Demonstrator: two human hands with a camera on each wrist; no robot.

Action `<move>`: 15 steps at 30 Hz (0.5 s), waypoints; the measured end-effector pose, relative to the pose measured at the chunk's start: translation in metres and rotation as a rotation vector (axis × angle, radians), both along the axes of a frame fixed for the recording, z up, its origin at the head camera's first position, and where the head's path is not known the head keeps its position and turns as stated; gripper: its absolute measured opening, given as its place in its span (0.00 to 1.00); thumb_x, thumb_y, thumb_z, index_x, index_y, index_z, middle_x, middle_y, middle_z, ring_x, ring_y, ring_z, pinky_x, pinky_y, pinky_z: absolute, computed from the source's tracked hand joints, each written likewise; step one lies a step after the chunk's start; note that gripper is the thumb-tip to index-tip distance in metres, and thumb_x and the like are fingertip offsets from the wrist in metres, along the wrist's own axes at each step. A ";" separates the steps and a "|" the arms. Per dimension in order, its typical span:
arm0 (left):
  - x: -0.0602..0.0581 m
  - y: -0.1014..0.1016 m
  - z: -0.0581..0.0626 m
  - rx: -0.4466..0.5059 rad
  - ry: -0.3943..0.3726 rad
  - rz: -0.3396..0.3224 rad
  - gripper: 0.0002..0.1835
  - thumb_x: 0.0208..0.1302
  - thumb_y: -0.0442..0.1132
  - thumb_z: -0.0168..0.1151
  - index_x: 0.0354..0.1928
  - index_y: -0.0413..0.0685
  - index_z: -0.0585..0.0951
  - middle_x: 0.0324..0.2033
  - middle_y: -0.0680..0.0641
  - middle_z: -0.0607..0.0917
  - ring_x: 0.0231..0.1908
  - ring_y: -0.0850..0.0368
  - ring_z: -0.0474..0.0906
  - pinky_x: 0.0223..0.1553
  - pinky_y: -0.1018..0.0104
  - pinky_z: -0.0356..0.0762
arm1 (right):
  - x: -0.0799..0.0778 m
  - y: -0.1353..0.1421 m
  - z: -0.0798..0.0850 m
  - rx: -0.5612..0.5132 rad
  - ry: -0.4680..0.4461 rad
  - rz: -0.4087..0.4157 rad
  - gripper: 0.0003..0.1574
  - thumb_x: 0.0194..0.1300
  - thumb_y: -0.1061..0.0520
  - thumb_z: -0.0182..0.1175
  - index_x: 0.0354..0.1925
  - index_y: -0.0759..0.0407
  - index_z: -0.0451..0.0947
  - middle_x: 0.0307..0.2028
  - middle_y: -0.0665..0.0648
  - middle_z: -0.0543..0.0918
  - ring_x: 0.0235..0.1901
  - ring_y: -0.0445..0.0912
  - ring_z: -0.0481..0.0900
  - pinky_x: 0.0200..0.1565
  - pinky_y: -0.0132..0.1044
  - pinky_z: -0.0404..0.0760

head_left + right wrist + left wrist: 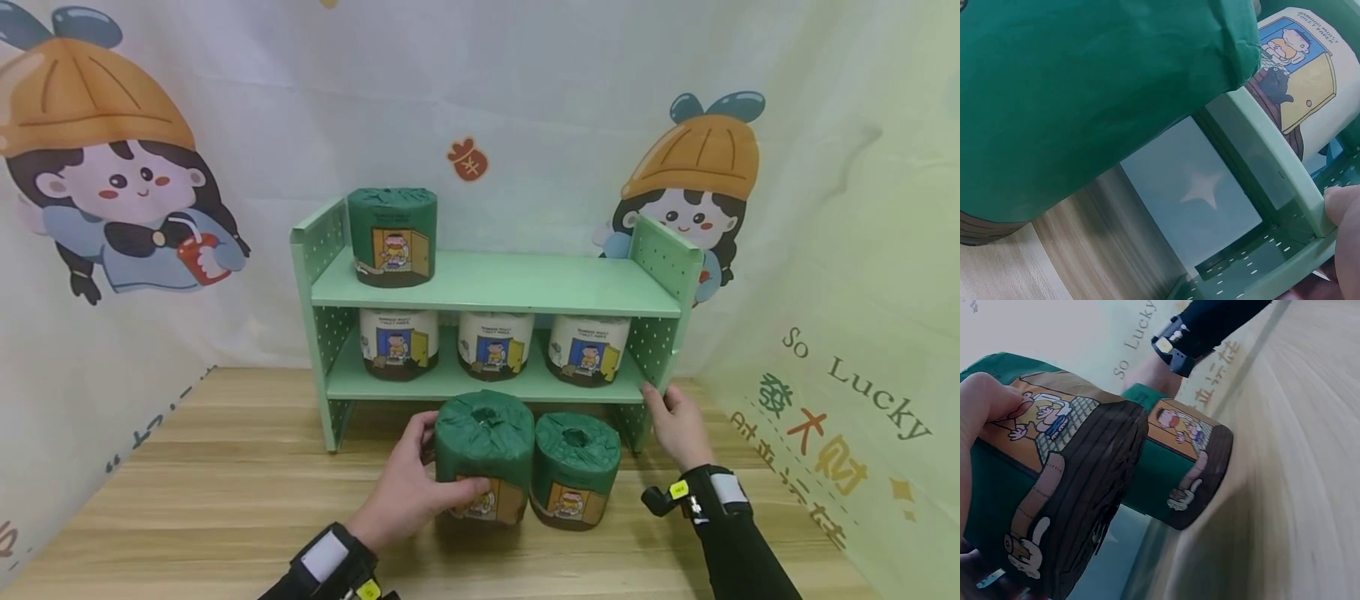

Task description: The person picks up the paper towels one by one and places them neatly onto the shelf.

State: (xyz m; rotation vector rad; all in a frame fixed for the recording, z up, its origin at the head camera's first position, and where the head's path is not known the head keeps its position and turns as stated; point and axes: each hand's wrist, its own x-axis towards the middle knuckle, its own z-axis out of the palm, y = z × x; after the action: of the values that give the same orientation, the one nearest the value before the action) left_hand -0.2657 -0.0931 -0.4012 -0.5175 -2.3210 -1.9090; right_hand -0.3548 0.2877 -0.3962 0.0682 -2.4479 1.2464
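Note:
My left hand (411,492) grips a green-wrapped toilet paper roll (487,433), with the thumb across its front. Its dark underside shows in the left wrist view, raised off the table and tilted. Just right of it, a second green toilet paper roll (576,467) stands on the table. At the light green two-tier shelf (510,283), my right hand (678,429) pinches the lower part of the right side panel, its thumb at the front edge; the other fingers are partly hidden behind. In the right wrist view, the second green roll fills the upper left.
Another green roll (392,242) stands at the left of the shelf's top tier. On the lower tier are three white toilet paper rolls (495,346) in a row. The shelf stands on a wooden table (187,500), before a printed cloth backdrop (525,108).

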 end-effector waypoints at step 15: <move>0.015 0.001 0.078 0.093 0.190 -0.103 0.45 0.54 0.36 0.76 0.68 0.45 0.59 0.55 0.43 0.73 0.52 0.51 0.73 0.51 0.49 0.76 | 0.001 -0.001 0.000 0.000 0.003 0.001 0.30 0.80 0.42 0.45 0.58 0.65 0.74 0.28 0.64 0.75 0.23 0.49 0.68 0.20 0.37 0.66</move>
State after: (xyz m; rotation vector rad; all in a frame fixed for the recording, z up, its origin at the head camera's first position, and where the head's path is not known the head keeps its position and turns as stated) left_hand -0.2512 -0.0924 -0.3235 -0.7849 -2.1157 -1.9065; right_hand -0.3539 0.2865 -0.3963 0.0710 -2.4454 1.2461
